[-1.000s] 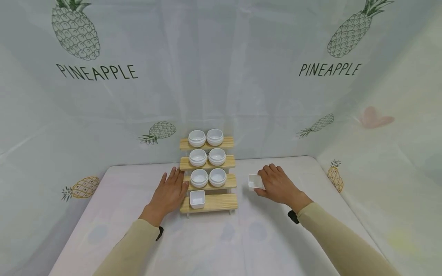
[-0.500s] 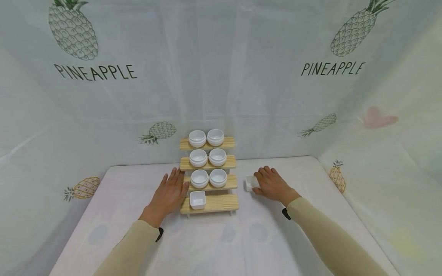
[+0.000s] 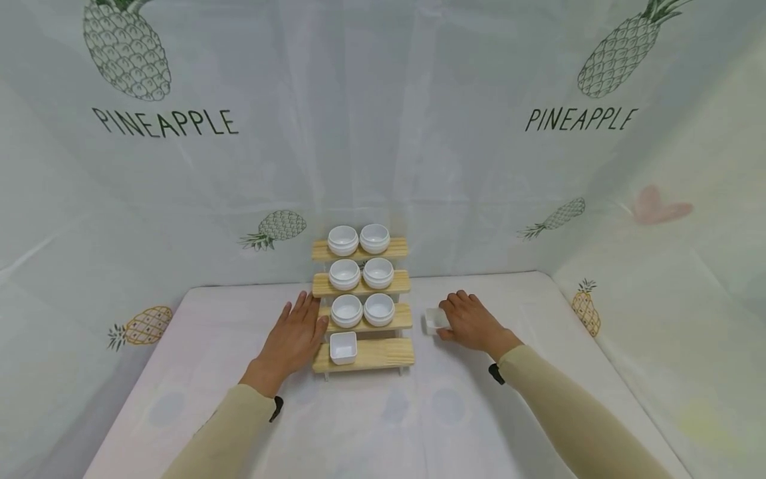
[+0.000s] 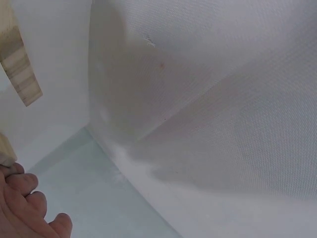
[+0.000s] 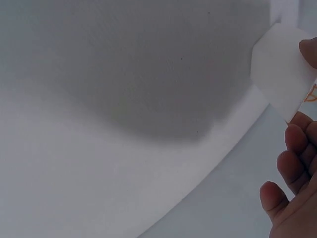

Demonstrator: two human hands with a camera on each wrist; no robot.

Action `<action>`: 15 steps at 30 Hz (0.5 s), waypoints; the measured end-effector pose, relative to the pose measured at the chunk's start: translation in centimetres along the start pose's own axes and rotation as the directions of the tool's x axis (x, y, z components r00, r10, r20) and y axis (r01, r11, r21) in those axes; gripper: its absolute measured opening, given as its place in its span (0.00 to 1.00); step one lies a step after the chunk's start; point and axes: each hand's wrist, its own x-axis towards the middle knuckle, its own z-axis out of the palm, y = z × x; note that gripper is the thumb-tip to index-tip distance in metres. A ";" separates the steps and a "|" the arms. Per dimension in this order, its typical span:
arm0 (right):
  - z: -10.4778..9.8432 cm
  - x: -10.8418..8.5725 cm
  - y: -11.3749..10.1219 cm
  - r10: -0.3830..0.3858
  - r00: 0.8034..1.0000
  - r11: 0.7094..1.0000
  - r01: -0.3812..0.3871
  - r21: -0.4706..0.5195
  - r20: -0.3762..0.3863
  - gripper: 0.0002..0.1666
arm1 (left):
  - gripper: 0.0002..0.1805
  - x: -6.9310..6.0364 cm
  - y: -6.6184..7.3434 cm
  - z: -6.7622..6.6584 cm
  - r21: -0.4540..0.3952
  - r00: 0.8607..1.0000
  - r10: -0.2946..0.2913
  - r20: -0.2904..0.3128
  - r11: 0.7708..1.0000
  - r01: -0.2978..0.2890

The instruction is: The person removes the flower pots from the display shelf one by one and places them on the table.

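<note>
A tiered wooden stand with several steps stands near the back wall. Pairs of round white bowls sit on its upper three steps. On the lowest step, a square white bowl stands at the left end. My left hand rests flat, its straight fingers touching the stand's left side. To the right of the stand, my right hand pinches a second square white bowl between thumb and fingers; in the right wrist view the bowl shows its underside, and the hand hides part of it.
A pale cloth covers the table. Behind it hangs a curtain with printed pineapples, and similar cloth walls close off the left and right sides.
My right hand has moved a little to the left with the square bowl, nearer the stand, and slowed. My left hand keeps its place against the stand.
</note>
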 end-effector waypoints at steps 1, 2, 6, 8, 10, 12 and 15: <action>0.0 -0.1 -0.1 -0.001 1.000 1.000 0.001 0.008 0.000 0.28 | 0.37 0.0 0.0 0.0 0.000 1.000 -0.001 -0.001 1.000 0.001; 0.0 -0.1 -0.3 -0.002 1.000 1.000 0.002 0.014 0.001 0.29 | 0.37 0.0 0.0 0.0 0.001 1.000 -0.001 -0.001 1.000 0.001; -0.1 -0.2 -1.0 -0.011 1.000 1.000 0.011 0.024 0.003 0.30 | 0.37 0.0 -0.1 0.0 0.012 1.000 0.011 -0.011 1.000 -0.011; -0.2 -0.3 -1.3 -0.015 1.000 1.000 0.015 0.024 -0.005 0.30 | 0.37 0.1 -0.2 0.0 0.016 1.000 0.020 -0.021 1.000 -0.020; -0.2 -0.4 -1.5 -0.019 1.000 1.000 0.019 0.022 -0.014 0.30 | 0.37 0.1 -0.2 0.0 0.016 0.999 0.028 -0.027 0.999 -0.028; -0.3 -0.6 -1.7 -0.021 1.000 1.000 0.022 0.016 -0.023 0.30 | 0.36 0.0 -0.1 0.0 0.012 0.999 0.030 -0.027 1.000 -0.029; -0.4 -0.7 -1.7 -0.026 0.999 1.000 0.027 0.009 -0.043 0.30 | 0.37 0.1 0.0 -0.1 0.013 0.999 0.028 -0.026 1.000 -0.027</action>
